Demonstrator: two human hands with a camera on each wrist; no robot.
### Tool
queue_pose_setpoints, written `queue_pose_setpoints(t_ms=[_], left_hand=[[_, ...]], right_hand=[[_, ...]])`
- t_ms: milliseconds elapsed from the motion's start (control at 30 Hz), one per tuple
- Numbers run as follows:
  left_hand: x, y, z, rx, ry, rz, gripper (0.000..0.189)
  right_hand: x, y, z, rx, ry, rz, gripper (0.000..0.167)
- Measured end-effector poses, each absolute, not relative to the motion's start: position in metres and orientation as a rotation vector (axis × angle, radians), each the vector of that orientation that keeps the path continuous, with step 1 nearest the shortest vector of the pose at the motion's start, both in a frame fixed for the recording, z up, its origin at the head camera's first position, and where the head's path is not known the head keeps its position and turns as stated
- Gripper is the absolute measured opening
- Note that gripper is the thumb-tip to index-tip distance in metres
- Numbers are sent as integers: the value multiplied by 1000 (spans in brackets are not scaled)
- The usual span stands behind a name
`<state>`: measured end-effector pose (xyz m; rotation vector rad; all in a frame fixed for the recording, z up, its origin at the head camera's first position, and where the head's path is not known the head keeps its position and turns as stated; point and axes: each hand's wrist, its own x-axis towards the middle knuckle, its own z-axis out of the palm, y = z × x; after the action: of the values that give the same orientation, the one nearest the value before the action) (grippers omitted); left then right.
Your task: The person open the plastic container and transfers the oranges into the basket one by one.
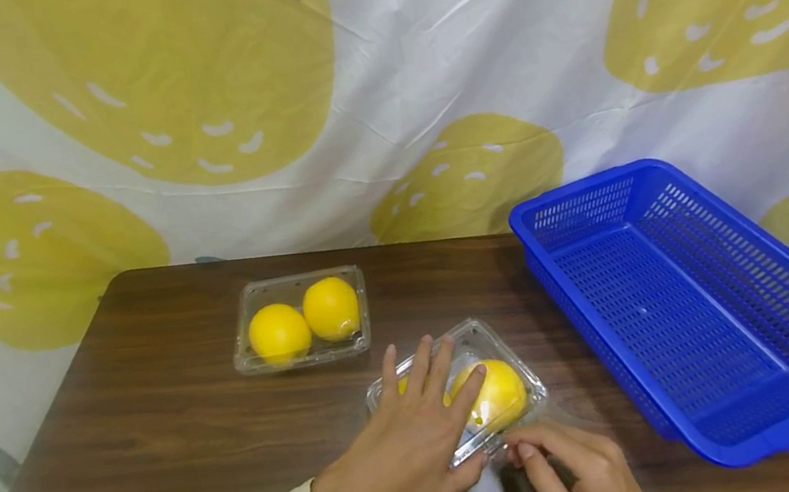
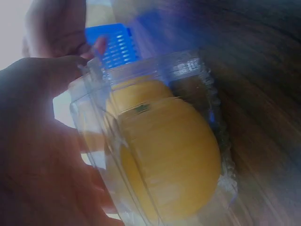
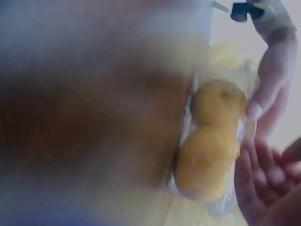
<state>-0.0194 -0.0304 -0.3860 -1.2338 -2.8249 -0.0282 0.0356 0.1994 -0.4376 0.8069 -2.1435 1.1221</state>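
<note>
A clear plastic clamshell box [image 1: 474,337] with yellow round fruits [image 1: 497,395] inside lies at the front middle of the table. Across its lid my left hand [image 1: 421,435] rests with fingers spread, its thumb by the front edge. My right hand [image 1: 577,464] is at the front right rim, thumb and bent forefinger pinching the edge. In the left wrist view the box wall [image 2: 216,155] stands close beside the palm. The right wrist view is blurred; two fruits [image 3: 204,162] show through the plastic there, with the right fingers [image 3: 249,176] curled at its side.
Behind and to the left sits another clear box [image 1: 305,361] holding two yellow fruits [image 1: 331,309]. A blue slotted basket [image 1: 603,326] stands on the right of the brown table [image 1: 161,413]. A lemon-print cloth [image 1: 268,205] hangs along the table's back edge.
</note>
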Motion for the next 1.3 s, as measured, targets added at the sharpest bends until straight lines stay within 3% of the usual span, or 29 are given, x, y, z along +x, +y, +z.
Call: queue_pose_setpoints(t_ms=[167, 333, 500, 833, 1300], left_hand=[[-21, -32, -385, -1279, -2818, -12, 88], [-21, -36, -383, -1287, -2835, 9, 89], [-16, -34, -380, -1258, -2867, 38, 89], [-11, -24, -374, -1259, -2816, 151, 87], [-21, -18, -370, -1373, -2802, 249, 92]], right_hand=[[32, 212, -423, 444, -2276, 1077, 45], [34, 215, -422, 304, -2558, 1099, 85], [37, 212, -427, 203, -2738, 1248, 101], [39, 205, -427, -29, -2829, 1448, 95], [42, 190, -438, -130, -2629, 1667, 81]])
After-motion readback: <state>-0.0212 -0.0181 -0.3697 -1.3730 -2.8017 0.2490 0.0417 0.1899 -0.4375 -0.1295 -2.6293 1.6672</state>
